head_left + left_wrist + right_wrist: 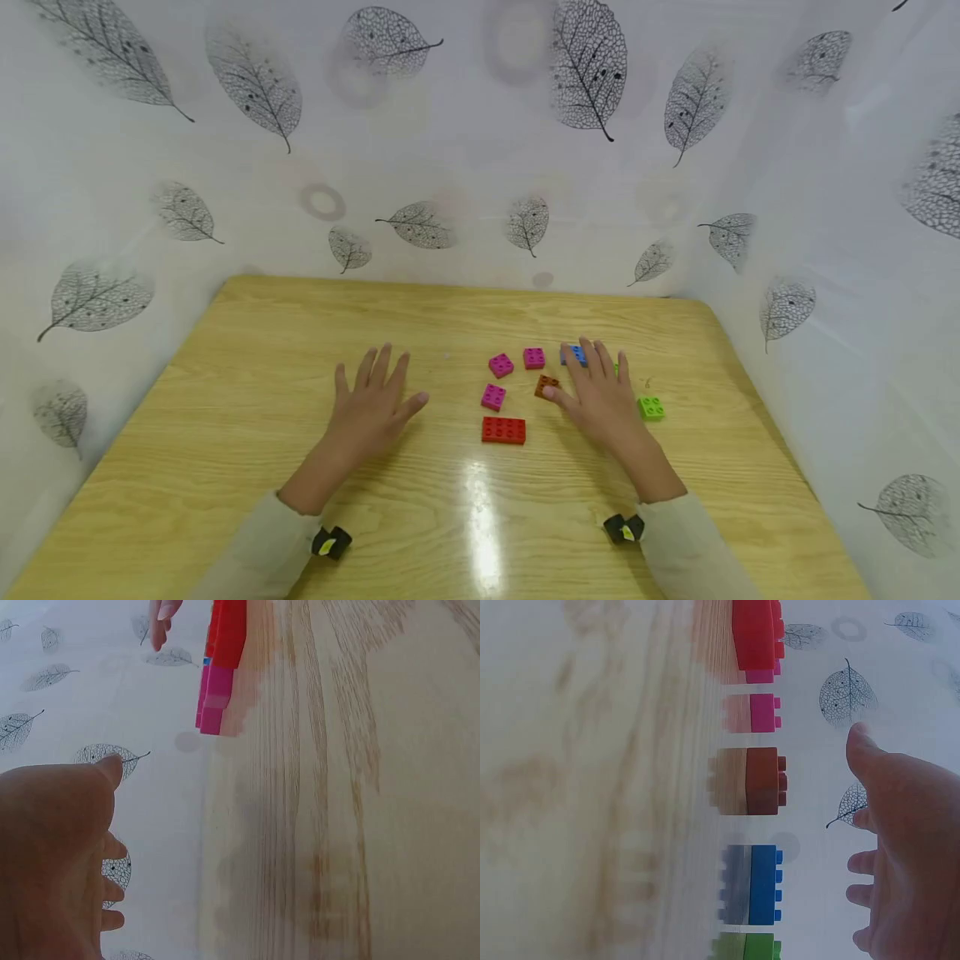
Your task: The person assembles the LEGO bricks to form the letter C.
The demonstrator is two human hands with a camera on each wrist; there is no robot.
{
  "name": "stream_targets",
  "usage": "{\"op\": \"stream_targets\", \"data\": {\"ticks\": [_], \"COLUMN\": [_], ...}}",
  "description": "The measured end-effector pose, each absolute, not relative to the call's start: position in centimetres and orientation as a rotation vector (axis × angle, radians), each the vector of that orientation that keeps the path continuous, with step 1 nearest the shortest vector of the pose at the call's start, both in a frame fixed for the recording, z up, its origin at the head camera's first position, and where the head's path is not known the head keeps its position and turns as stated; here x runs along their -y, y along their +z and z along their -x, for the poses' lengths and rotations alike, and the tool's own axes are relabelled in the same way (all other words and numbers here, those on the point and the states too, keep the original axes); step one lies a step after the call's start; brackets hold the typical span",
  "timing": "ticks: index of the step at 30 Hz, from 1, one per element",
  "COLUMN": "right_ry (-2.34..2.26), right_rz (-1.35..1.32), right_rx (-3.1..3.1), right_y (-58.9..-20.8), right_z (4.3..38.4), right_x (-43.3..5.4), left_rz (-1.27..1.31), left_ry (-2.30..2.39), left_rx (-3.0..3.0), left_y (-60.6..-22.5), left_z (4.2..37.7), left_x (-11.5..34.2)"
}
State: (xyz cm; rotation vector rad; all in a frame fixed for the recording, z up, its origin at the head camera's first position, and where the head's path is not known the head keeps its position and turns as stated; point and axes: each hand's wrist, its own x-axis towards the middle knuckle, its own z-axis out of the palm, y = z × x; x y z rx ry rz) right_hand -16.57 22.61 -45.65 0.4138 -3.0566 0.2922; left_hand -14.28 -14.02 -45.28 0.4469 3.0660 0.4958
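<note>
Blue brick [578, 354] and green brick [616, 368] hide partly behind the right hand [606, 400], spread and empty, in my head view; the left hand [370, 414], likewise empty, spreads left of the red brick [503, 431].

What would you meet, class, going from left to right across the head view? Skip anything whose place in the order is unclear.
Person's left hand → long red plastic brick → brown studded plastic brick → blue studded plastic brick → fully visible lime-green square plastic brick.
</note>
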Motion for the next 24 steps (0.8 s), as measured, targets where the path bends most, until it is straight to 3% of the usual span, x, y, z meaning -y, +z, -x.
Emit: {"op": "stream_targets", "data": {"ticks": [14,24], "right_ry": [0.475,0.779], "right_rz": [-0.407,-0.377], "right_rx": [3.045,3.073], "right_y": [-45.2,-44.8], "right_z": [15.7,14.5], "right_x": [-24.7,-28.7], "left_rz": [-0.718,-0.845], "left_ry": [0.423,0.649], "left_rx": [-3.025,-2.873], "left_y": [-46.0,-46.0], "left_z": [14.4,14.3], "left_x": [11.6,9.2]}}
